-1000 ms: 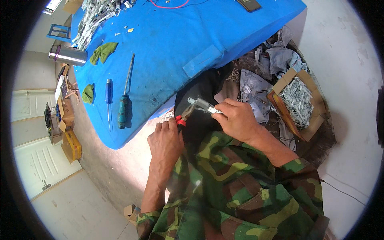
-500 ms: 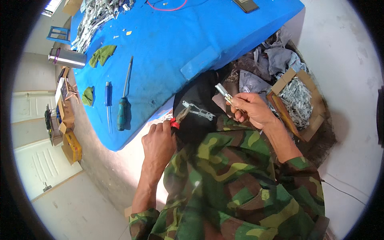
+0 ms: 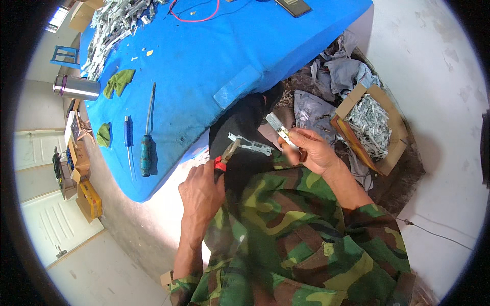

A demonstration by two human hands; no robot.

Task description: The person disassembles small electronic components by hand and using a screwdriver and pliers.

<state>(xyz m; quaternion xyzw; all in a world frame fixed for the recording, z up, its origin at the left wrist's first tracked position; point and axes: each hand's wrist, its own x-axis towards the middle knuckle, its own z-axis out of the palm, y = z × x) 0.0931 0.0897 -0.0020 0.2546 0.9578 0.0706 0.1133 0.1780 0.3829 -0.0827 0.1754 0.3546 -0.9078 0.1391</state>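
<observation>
My left hand (image 3: 200, 193) is closed round the red handles of a pair of pliers (image 3: 231, 150). At the pliers' jaws is a thin, silvery metal frame with cut-outs (image 3: 256, 148), held over my dark-clothed lap. To the right, my right hand (image 3: 315, 151) pinches a small oblong silvery metal part (image 3: 277, 125) between thumb and fingers. That part points up and to the left, and a brass-coloured bit shows near the fingertips. Its lower end is hidden in the hand. The two metal pieces are apart.
On the blue-covered table (image 3: 189, 86) lie a teal-handled screwdriver (image 3: 146, 155), a blue-handled screwdriver (image 3: 127, 133), green cloth scraps (image 3: 119, 83), a phone (image 3: 294, 6) and a heap of metal strips (image 3: 115, 33). A steel flask (image 3: 77, 87) lies at the left edge. Right, a cardboard box (image 3: 393, 142) holds metal pieces.
The whole view has shifted, so the table's things appear further left and lower. My right hand has turned the metal part, showing a flatter side. Both hands keep their hold.
</observation>
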